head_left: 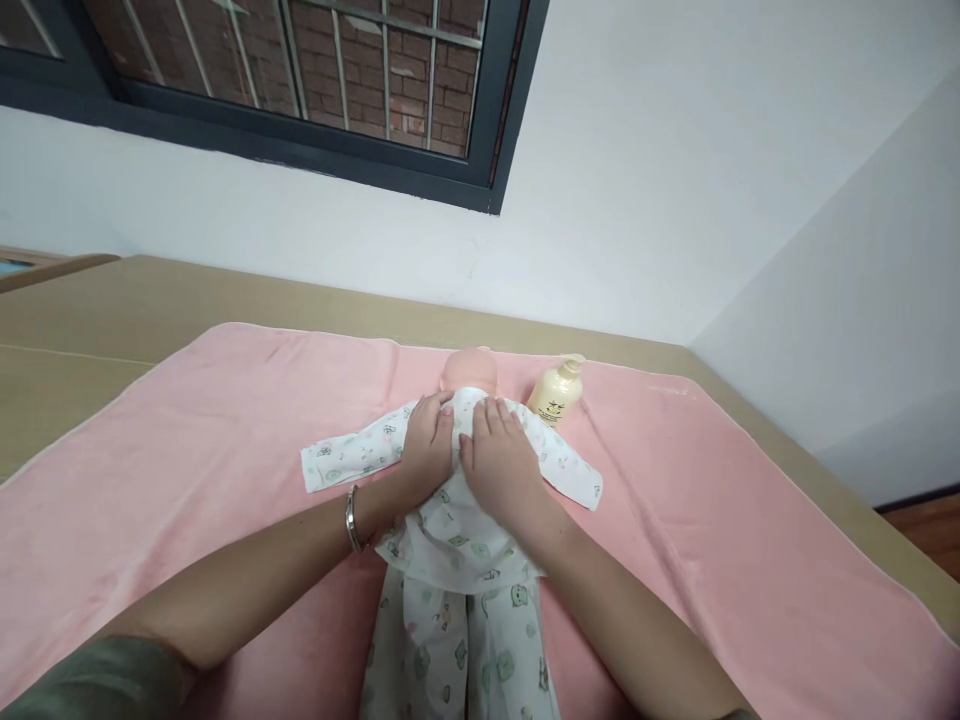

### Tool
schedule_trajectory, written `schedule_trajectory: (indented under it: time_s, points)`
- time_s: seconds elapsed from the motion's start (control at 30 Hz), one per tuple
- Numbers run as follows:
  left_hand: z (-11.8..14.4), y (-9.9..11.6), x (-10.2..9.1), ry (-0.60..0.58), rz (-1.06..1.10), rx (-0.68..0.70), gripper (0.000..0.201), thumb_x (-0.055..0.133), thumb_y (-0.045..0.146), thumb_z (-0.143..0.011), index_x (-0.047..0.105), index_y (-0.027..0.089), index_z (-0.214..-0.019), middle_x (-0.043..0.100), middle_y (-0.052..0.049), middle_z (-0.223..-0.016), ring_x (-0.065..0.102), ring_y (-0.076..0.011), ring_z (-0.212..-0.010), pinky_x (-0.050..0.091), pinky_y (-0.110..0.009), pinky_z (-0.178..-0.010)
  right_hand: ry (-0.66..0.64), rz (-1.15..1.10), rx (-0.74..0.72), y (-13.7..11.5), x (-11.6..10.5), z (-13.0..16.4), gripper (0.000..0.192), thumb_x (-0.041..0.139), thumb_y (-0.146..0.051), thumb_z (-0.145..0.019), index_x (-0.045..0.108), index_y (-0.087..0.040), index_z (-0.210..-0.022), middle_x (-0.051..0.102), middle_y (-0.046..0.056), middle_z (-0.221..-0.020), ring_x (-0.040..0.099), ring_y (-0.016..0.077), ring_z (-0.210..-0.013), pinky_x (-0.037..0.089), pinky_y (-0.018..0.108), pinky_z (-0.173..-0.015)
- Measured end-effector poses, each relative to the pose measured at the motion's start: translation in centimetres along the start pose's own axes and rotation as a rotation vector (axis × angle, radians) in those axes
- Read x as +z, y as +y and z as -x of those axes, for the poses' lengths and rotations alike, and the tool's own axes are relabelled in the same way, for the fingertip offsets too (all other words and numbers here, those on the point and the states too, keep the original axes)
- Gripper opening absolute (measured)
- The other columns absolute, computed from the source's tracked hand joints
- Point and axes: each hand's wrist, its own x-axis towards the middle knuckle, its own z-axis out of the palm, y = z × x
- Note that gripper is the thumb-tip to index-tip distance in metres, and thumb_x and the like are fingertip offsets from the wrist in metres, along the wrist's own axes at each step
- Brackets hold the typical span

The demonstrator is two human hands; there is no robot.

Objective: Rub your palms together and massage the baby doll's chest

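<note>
A baby doll (470,370) lies stretched out on a pink blanket (247,420), its head pointing away from me. It wears a white printed top (465,545) and matching trousers (502,640); both sleeves are spread out sideways. My left hand (430,440) rests flat on the left side of the doll's upper body, fingers extended. On the right side of the upper body lies my right hand (499,455), also flat with its fingers stretched out. Neither hand grips anything. A cream pump bottle (556,390) leans beside the doll's head on the right.
The blanket covers much of a tan surface (187,290) that runs up to a white wall (615,180). A dark-framed window (300,130) with bars is set in that wall. Another wall (862,300) borders the right side.
</note>
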Motion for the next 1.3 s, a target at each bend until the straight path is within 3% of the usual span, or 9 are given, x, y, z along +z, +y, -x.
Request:
schedule_trajectory:
  time_s: [0.13, 0.27, 0.37, 0.47, 0.57, 0.73, 0.87, 1.07, 1.3]
  points:
    - [0.0, 0.0, -0.1, 0.005, 0.008, 0.008, 0.033, 0.037, 0.035, -0.1, 0.063, 0.023, -0.115, 0.07, -0.01, -0.116, 0.065, -0.0264, -0.112, 0.05, -0.047, -0.102, -0.071, -0.065, -0.286, 0.8, -0.2, -0.5, 0.052, 0.034, -0.023, -0.103, 0.045, -0.013, -0.152, 0.043, 0.013, -0.159, 0.029, 0.0275, -0.154, 0.023, 0.053, -0.126]
    - [0.1, 0.1, 0.0, 0.004, -0.025, 0.007, 0.032, 0.041, 0.034, -0.098, 0.063, 0.023, -0.118, 0.07, -0.01, -0.119, 0.063, -0.0274, -0.115, 0.049, -0.048, -0.104, -0.046, -0.123, -0.052, 2.5, -0.3, -1.7, 0.057, 0.035, -0.041, -0.105, 0.043, -0.011, -0.153, 0.039, 0.017, -0.161, 0.032, 0.0315, -0.152, 0.028, 0.053, -0.123]
    - [0.1, 0.1, 0.0, 0.0, -0.047, -0.005, 0.031, 0.044, 0.032, -0.095, 0.063, 0.022, -0.118, 0.069, -0.011, -0.119, 0.062, -0.0286, -0.116, 0.049, -0.05, -0.104, 0.03, -0.06, 0.101, 1.5, 0.1, -1.0, 0.06, 0.037, -0.039, -0.105, 0.042, -0.002, -0.151, 0.043, 0.026, -0.156, 0.037, 0.0355, -0.149, 0.03, 0.055, -0.122]
    - [0.0, 0.0, 0.0, -0.009, -0.061, -0.01, 0.031, 0.046, 0.031, -0.093, 0.063, 0.021, -0.118, 0.069, -0.011, -0.118, 0.063, -0.0288, -0.115, 0.05, -0.05, -0.103, 0.055, -0.016, -0.033, 0.0, 0.6, 0.2, 0.052, 0.036, -0.027, -0.103, 0.046, -0.004, -0.149, 0.044, 0.024, -0.156, 0.033, 0.0341, -0.151, 0.027, 0.056, -0.123]
    - [-0.2, -0.2, 0.0, -0.023, -0.089, 0.017, 0.032, 0.046, 0.029, -0.092, 0.064, 0.022, -0.117, 0.069, -0.011, -0.116, 0.063, -0.0285, -0.114, 0.049, -0.05, -0.104, -0.005, -0.081, -0.169, 0.5, 0.5, 0.0, 0.049, 0.033, -0.023, -0.104, 0.05, -0.012, -0.148, 0.045, 0.015, -0.158, 0.03, 0.0292, -0.153, 0.025, 0.054, -0.124]
    - [-0.2, -0.5, 0.2, -0.096, -0.209, 0.126, 0.037, 0.045, 0.027, -0.091, 0.062, 0.019, -0.123, 0.067, -0.013, -0.126, 0.059, -0.0294, -0.123, 0.041, -0.053, -0.114, -0.015, -0.211, 0.051, 3.9, 0.1, -2.3, 0.055, 0.033, -0.039, -0.106, 0.046, -0.011, -0.151, 0.044, 0.016, -0.159, 0.034, 0.0282, -0.151, 0.027, 0.048, -0.123]
    - [-0.6, -0.4, 0.2, -0.143, -0.348, 0.089, 0.041, 0.041, 0.03, -0.093, 0.059, 0.014, -0.127, 0.064, -0.015, -0.134, 0.055, -0.0307, -0.129, 0.036, -0.053, -0.118, -0.051, -0.121, 0.184, 3.4, -0.1, -2.2, 0.06, 0.032, -0.039, -0.106, 0.042, -0.001, -0.152, 0.039, 0.024, -0.159, 0.032, 0.0324, -0.152, 0.024, 0.047, -0.123]
    - [-2.2, 0.2, -0.3, -0.265, -0.47, 0.042, 0.041, 0.041, 0.031, -0.093, 0.061, 0.011, -0.124, 0.068, -0.016, -0.124, 0.06, -0.0304, -0.12, 0.045, -0.048, -0.11, -0.069, 0.029, 0.13, 0.5, -0.9, -0.3, 0.058, 0.029, -0.03, -0.105, 0.041, 0.006, -0.15, 0.047, 0.03, -0.152, 0.038, 0.034, -0.148, 0.027, 0.046, -0.122]
    - [0.4, 1.1, 0.1, -0.246, -0.689, 0.21, 0.051, 0.034, 0.031, -0.099, 0.052, 0.003, -0.138, 0.057, -0.024, -0.143, 0.048, -0.0361, -0.138, 0.036, -0.052, -0.118, -0.141, -0.186, 0.138, 4.1, -1.4, -2.2, 0.053, 0.032, -0.037, -0.106, 0.052, -0.006, -0.143, 0.048, 0.02, -0.155, 0.041, 0.0286, -0.147, 0.03, 0.04, -0.12]
